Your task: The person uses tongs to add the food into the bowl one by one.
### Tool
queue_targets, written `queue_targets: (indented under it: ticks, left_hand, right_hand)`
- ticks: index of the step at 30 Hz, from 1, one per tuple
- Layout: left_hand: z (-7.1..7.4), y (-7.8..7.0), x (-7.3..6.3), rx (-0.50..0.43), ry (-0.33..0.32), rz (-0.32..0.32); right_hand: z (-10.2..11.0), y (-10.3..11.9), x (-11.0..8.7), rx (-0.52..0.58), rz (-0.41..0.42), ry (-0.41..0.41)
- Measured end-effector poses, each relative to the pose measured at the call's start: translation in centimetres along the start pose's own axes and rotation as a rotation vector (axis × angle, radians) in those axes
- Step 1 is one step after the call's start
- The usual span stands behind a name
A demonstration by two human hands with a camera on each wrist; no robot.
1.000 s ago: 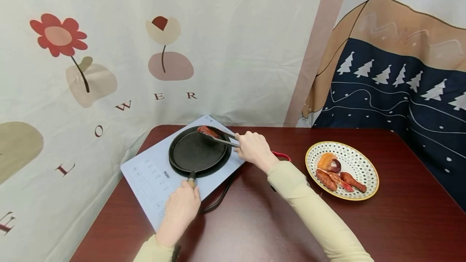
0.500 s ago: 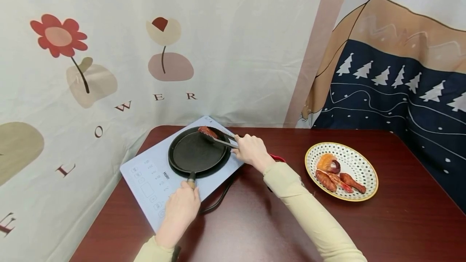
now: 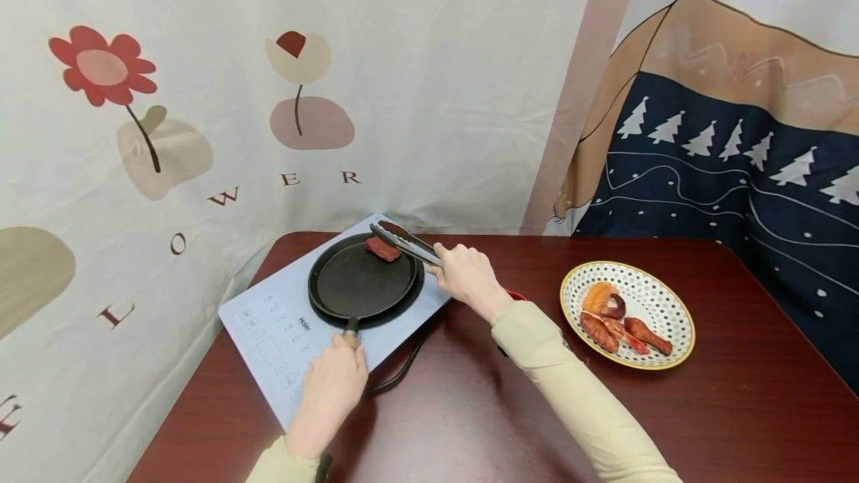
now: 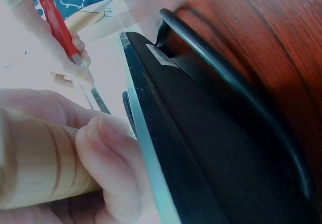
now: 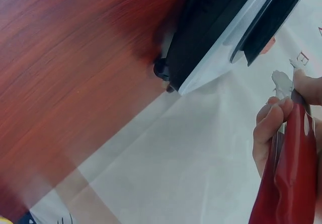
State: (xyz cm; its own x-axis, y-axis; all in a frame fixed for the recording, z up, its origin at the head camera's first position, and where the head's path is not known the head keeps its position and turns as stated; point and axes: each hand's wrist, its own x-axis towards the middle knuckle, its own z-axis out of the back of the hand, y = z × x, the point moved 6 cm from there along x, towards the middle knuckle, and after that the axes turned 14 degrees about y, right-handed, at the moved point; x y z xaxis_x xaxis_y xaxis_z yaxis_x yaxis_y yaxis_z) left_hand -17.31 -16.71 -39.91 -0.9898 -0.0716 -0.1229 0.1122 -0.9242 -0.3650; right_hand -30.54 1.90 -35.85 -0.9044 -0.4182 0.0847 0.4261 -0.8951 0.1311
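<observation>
Cooktop point(image 3: 285, 315): probably "Haier"; curtain point(image 3: 436, 95): "LOWER"

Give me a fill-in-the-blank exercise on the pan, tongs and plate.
The left hand grips the frying pan by its wooden ____.
The tongs in the right hand have handles coloured ____.
The rim of the polka-dot plate is coloured ____.
The cooktop under the frying pan is labelled ____.

Missing words: handle; red; yellow; Haier.

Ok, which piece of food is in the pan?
The reddish meat chunk near the far edge of the pan; the other food pieces lie on the dotted plate.
</observation>
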Motion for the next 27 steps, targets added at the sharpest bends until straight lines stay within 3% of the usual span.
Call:
queue_targets:
  ticks: [14,27]
  left_hand:
    - [0.1,0.0,0.0,0.002,-0.015,-0.009]
    - [0.0,0.0,0.1,-0.005,-0.015,-0.001]
  right_hand:
    - [1.0,-2.2,-3.6,0.008,0.026,-0.056]
    - [1.2,-7.8,-10.0,0.007,-0.027,-0.055]
